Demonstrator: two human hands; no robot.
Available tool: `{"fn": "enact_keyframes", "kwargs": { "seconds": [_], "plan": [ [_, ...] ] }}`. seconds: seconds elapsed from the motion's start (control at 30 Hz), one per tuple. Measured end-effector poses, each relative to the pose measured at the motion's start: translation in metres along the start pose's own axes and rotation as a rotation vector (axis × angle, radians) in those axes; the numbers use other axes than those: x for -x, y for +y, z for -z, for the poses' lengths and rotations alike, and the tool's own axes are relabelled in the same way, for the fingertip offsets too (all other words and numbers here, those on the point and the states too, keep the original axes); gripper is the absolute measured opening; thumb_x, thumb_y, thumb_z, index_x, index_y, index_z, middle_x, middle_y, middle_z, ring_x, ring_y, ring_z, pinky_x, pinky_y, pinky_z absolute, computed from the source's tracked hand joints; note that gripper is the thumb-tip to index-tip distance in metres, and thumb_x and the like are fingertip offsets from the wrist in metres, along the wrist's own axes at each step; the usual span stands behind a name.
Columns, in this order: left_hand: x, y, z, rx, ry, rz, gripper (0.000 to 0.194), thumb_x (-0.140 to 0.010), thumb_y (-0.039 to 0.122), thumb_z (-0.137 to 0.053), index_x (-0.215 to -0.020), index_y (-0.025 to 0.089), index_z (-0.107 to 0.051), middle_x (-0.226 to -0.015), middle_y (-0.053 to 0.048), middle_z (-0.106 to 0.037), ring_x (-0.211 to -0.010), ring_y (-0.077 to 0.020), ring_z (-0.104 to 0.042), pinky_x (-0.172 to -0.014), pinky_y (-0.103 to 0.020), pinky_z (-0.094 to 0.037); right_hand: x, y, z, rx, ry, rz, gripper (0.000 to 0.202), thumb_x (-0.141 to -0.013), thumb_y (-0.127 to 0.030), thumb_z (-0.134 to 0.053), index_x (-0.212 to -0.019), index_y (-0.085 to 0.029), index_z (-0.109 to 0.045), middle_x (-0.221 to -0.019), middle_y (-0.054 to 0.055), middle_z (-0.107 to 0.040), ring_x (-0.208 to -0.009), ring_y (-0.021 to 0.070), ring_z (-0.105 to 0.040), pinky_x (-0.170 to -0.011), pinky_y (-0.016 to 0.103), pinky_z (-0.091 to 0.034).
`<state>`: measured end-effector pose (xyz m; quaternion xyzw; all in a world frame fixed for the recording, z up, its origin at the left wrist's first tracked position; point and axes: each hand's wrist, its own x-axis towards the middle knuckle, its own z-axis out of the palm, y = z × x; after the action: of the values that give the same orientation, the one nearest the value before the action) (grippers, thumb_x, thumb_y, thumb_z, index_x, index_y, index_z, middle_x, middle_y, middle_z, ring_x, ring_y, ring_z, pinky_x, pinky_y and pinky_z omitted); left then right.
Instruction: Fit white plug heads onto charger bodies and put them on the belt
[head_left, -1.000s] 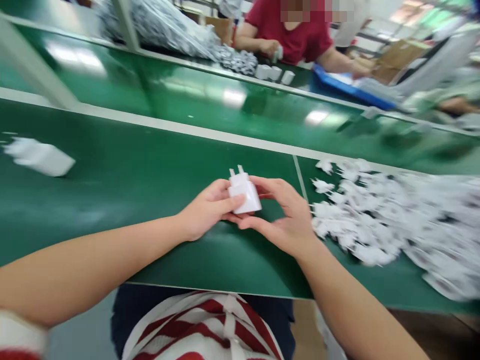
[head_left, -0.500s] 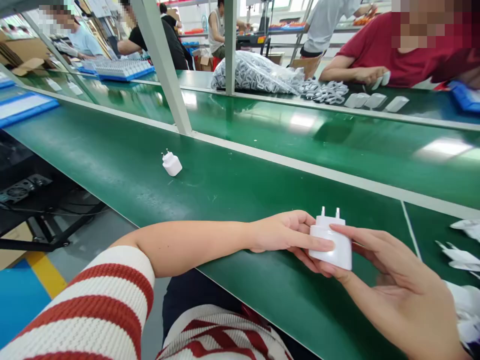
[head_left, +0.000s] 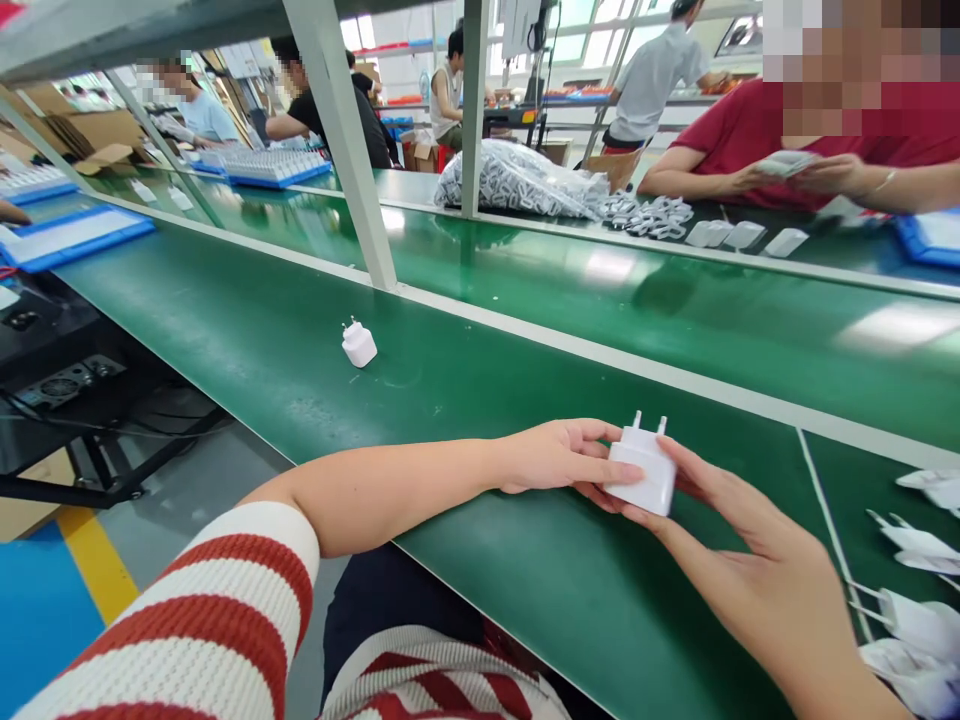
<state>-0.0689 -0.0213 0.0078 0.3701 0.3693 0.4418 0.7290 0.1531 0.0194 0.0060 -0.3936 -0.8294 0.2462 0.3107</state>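
Observation:
Between my two hands is a white two-pin plug charger (head_left: 646,478), its metal pins pointing up and away from me. My left hand (head_left: 570,458) grips it from the left, thumb lying across its front face. My right hand (head_left: 757,550) pinches its right side, with a finger at the upper edge and the thumb below. Another white plug charger (head_left: 360,345) lies on the green work surface (head_left: 247,330), farther off to the left, pins up. At the right edge lies a group of similar white chargers (head_left: 919,620), partly cut off by the frame.
A pale metal post (head_left: 345,150) rises from the white divider strip (head_left: 570,340). Across the line, a co-worker in a red top (head_left: 720,140) handles a white item. Beside them are a clear bag of small grey parts (head_left: 525,180) and several white pieces. A blue tray (head_left: 82,235) lies far left.
The held charger has moved slightly left and tilted, and my right hand has shifted left with it. The view has tipped up a little. The co-worker opposite has brought both hands together.

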Motion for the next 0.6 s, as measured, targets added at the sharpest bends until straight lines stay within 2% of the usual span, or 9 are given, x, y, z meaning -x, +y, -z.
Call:
{"fn": "enact_keyframes", "kwargs": {
  "seconds": [0.07,0.1,0.13,0.17,0.23,0.33,0.43,0.53,0.6],
  "plan": [
    [-0.013,0.009,0.009,-0.156,0.155,-0.008,0.056,-0.085,0.036,-0.087,-0.131,0.017,-0.061,-0.105,-0.007,-0.076,-0.085,-0.0159,-0.074,-0.089,-0.037,-0.059,-0.003,0.013,-0.005,0.014,-0.073,-0.074,0.089,-0.088,-0.065,-0.071,-0.166,-0.037,-0.038,-0.14,0.007,-0.073,-0.115,0.0355,-0.077,-0.067,0.04,-0.068],
    [-0.021,0.015,0.016,-0.278,0.275,-0.038,0.053,-0.089,0.035,-0.082,-0.134,0.017,-0.059,-0.11,-0.008,-0.077,-0.089,-0.0167,-0.074,-0.088,-0.035,-0.059,-0.005,0.019,-0.007,0.031,-0.109,-0.084,0.095,-0.088,-0.067,-0.07,-0.169,-0.036,-0.031,-0.143,0.008,-0.072,-0.114,0.0355,-0.077,-0.057,0.036,-0.065],
    [-0.031,0.022,0.023,-0.413,0.405,-0.078,0.051,-0.093,0.035,-0.078,-0.136,0.018,-0.058,-0.116,-0.009,-0.077,-0.094,-0.0176,-0.074,-0.089,-0.033,-0.059,-0.005,0.025,-0.009,0.06,-0.138,-0.07,0.094,-0.089,-0.069,-0.068,-0.168,-0.036,-0.031,-0.145,0.009,-0.07,-0.114,0.0358,-0.077,-0.051,0.034,-0.063],
    [-0.041,0.031,0.03,-0.545,0.53,-0.119,0.05,-0.095,0.035,-0.075,-0.139,0.019,-0.056,-0.122,-0.01,-0.076,-0.1,-0.0186,-0.074,-0.091,-0.032,-0.058,-0.005,0.03,-0.011,0.098,-0.152,-0.035,0.088,-0.089,-0.07,-0.065,-0.166,-0.035,-0.038,-0.147,0.009,-0.069,-0.115,0.0361,-0.077,-0.052,0.035,-0.064],
    [-0.061,0.05,0.048,-0.747,0.727,-0.172,0.05,-0.098,0.036,-0.071,-0.142,0.021,-0.054,-0.129,-0.01,-0.074,-0.11,-0.0215,-0.071,-0.098,-0.034,-0.055,-0.005,0.038,-0.013,0.173,-0.166,0.064,0.073,-0.093,-0.071,-0.06,-0.155,-0.033,-0.055,-0.145,0.01,-0.07,-0.12,0.0366,-0.075,-0.069,0.042,-0.07],
    [-0.086,0.079,0.076,-0.883,0.922,-0.185,0.045,-0.101,0.034,-0.066,-0.142,0.022,-0.054,-0.134,-0.013,-0.071,-0.122,-0.0275,-0.066,-0.108,-0.041,-0.05,-0.005,0.042,-0.013,0.22,-0.173,0.132,0.064,-0.095,-0.071,-0.056,-0.146,-0.032,-0.064,-0.14,0.009,-0.073,-0.124,0.0357,-0.073,-0.086,0.05,-0.07],
    [-0.104,0.097,0.102,-0.982,1.074,-0.186,0.04,-0.103,0.032,-0.064,-0.141,0.021,-0.057,-0.136,-0.014,-0.068,-0.133,-0.03,-0.059,-0.116,-0.048,-0.045,-0.006,0.042,-0.011,0.224,-0.2,0.127,0.06,-0.096,-0.069,-0.057,-0.143,-0.033,-0.067,-0.142,0.007,-0.072,-0.127,0.0342,-0.071,-0.088,0.049,-0.07],
    [-0.116,0.104,0.122,-1.02,1.182,-0.156,0.042,-0.103,0.039,-0.066,-0.14,0.019,-0.061,-0.14,-0.013,-0.064,-0.128,-0.0297,-0.062,-0.112,-0.055,-0.051,-0.007,0.04,-0.01,0.215,-0.219,0.142,0.055,-0.098,-0.066,-0.056,-0.138,-0.032,-0.071,-0.144,0.006,-0.071,-0.13,0.0341,-0.07,-0.092,0.05,-0.069],
    [-0.12,0.105,0.128,-1.025,1.241,-0.127,0.047,-0.102,0.041,-0.067,-0.143,0.018,-0.059,-0.144,-0.014,-0.061,-0.128,-0.0304,-0.063,-0.11,-0.056,-0.053,-0.007,0.041,-0.01,0.213,-0.225,0.149,0.054,-0.098,-0.066,-0.055,-0.136,-0.032,-0.073,-0.146,0.006,-0.07,-0.131,0.0346,-0.069,-0.094,0.051,-0.069]
  ]
}}
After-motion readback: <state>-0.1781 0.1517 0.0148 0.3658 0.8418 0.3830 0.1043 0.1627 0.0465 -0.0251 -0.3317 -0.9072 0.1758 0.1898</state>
